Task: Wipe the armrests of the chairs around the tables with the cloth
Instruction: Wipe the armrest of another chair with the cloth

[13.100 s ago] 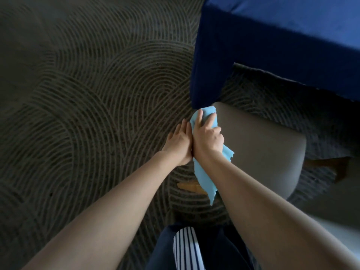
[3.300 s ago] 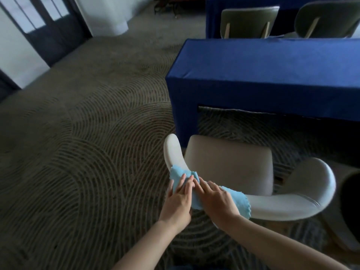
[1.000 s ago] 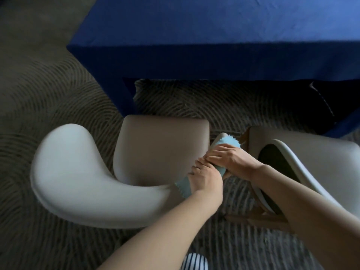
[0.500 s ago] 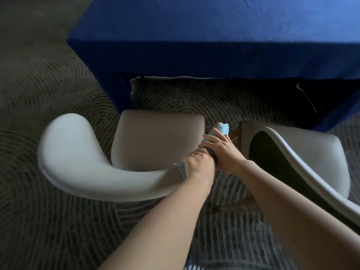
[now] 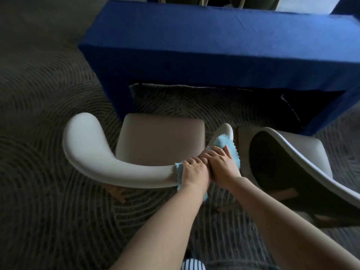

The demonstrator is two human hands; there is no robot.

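Note:
A pale beige chair (image 5: 161, 145) stands in front of me with its curved back and armrests wrapping round the seat. A light blue cloth (image 5: 226, 146) lies draped over its right armrest (image 5: 224, 131). My left hand (image 5: 194, 170) presses the cloth's near end against the bend where back meets armrest, fingers curled over it. My right hand (image 5: 222, 162) lies beside it, fingers spread flat on the cloth over the armrest. The armrest's tip shows bare beyond the cloth.
A table draped in dark blue fabric (image 5: 224, 45) stands just beyond the chair. A second beige chair (image 5: 288, 162) sits close on the right, its armrest almost touching. Patterned carpet (image 5: 39, 133) spreads to the left. More chair backs (image 5: 253, 0) show behind the table.
Both hands have slid back along the right armrest toward me, uncovering its tip and more of the cloth ahead of the fingers. The view has tilted up, showing more of the table.

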